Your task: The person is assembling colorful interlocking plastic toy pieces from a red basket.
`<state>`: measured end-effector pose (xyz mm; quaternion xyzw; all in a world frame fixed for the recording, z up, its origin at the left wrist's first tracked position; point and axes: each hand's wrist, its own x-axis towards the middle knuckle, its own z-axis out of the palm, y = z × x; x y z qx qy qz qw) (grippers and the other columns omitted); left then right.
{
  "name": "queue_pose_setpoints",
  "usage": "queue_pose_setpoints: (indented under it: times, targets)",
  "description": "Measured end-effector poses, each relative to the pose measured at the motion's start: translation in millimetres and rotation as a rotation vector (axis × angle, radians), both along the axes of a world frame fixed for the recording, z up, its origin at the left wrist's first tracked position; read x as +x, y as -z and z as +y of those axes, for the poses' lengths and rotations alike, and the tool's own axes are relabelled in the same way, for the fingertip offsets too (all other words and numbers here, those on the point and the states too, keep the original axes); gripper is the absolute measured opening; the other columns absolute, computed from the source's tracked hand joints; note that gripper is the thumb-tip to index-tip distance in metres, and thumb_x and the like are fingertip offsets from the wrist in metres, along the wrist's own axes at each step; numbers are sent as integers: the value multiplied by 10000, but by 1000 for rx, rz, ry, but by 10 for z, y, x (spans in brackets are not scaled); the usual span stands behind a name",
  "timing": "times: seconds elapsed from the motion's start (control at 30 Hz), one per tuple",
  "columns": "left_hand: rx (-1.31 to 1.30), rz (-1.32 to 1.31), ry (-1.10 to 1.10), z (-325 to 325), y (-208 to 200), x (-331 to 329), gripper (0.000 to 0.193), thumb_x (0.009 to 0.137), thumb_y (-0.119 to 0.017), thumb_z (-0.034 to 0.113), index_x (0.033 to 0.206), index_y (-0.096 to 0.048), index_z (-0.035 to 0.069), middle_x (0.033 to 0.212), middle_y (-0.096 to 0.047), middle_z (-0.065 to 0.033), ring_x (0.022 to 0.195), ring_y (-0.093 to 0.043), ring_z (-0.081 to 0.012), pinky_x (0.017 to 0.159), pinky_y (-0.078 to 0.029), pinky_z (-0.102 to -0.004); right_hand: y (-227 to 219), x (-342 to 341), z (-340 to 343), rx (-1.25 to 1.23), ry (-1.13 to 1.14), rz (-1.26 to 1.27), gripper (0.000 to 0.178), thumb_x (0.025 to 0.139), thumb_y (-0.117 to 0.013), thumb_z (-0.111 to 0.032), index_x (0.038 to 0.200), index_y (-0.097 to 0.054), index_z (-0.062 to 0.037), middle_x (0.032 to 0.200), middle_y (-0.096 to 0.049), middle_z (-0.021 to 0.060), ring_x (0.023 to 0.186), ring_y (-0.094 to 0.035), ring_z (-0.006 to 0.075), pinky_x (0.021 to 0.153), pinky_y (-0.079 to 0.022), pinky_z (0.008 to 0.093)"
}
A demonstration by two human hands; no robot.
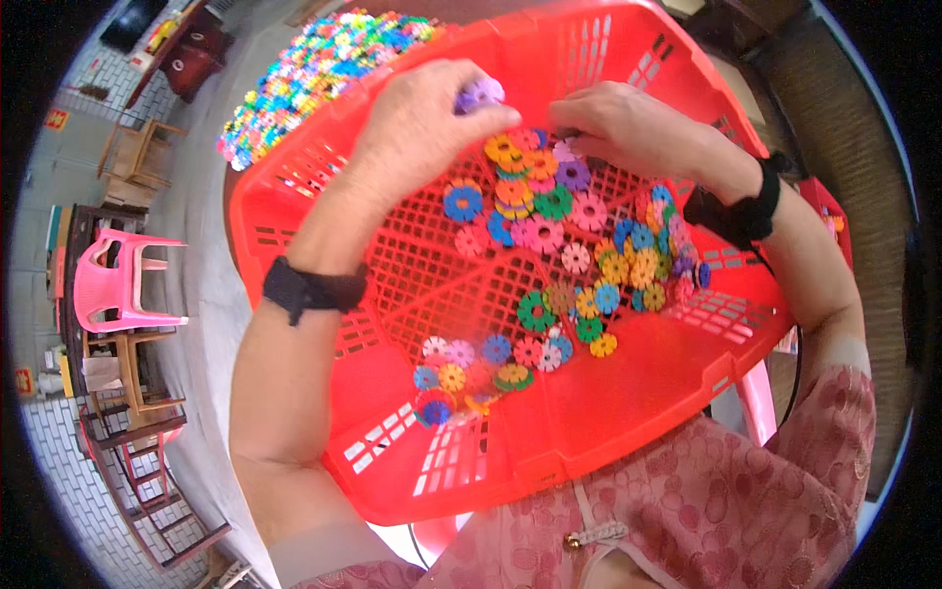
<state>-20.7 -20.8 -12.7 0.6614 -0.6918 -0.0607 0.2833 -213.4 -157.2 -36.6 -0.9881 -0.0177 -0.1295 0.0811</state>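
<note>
A large red plastic basket point(628, 437) with slotted sides and a grid floor lies in front of me, its near edge by my body. Small flower-shaped plastic discs point(543, 234) in many colours are scattered over its floor. My left hand point(417, 123), above the basket's far left part, is closed on purple flower-shaped discs point(479, 95) held between thumb and fingers. To the right, my right hand point(633, 128) has its fingers curled over the far part of the basket, close to a pale pink disc point(566, 150). What its fingertips hold, if anything, is hidden.
Beyond the basket's far left edge lies a big heap of the same coloured discs point(329, 74). A pink plastic chair point(108, 280) and wooden chairs point(142, 368) stand at the left on the grey floor point(206, 294). A dark panelled surface point(863, 196) runs along the right.
</note>
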Motion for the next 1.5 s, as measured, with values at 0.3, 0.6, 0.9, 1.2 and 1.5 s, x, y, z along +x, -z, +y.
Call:
queue_pose_setpoints:
  times: [0.3, 0.6, 0.9, 1.2, 1.5]
  targets:
    - [55, -94, 48, -18, 61, 3, 381, 779, -678, 385, 905, -615, 31, 748, -600, -86, 679, -564, -181, 653, -453, -321, 450, -67, 457, -73, -273, 435, 143, 768, -543, -80, 906, -568, -57, 772, -627, 149, 739, -636, 328, 620, -509, 423]
    - [65, -97, 42, 4, 31, -14, 385, 777, -677, 391, 911, -625, 33, 766, -617, -88, 702, -591, -191, 677, -470, -323, 575, -151, 524, -50, -383, 469, 159, 804, -525, -116, 944, -531, -41, 868, -549, 105, 733, -613, 273, 606, -492, 377]
    - [84, -70, 37, -1, 45, -8, 352, 779, -689, 342, 904, -621, 20, 750, -609, -82, 691, -584, -164, 666, -474, -306, 444, -94, 522, 108, -428, 720, 234, 742, -638, -139, 913, -546, -9, 838, -567, 153, 779, -598, 301, 689, -481, 416]
    - [103, 148, 55, 8, 24, -51, 340, 782, -694, 318, 906, -616, 11, 746, -595, -64, 705, -551, -123, 667, -460, -290, -307, -15, 187, 936, 181, 101, 131, 815, -539, -46, 935, -589, -23, 704, -591, 20, 599, -577, 69, 527, -488, 234]
    - [235, 315, 66, 54, -68, -164, 340, 771, -709, 247, 995, -628, 4, 873, -647, -70, 803, -586, -137, 751, -470, -297, -383, -19, 246, 931, 250, -148, 84, 835, -513, -43, 894, -567, -17, 710, -591, 42, 623, -591, 100, 533, -486, 239]
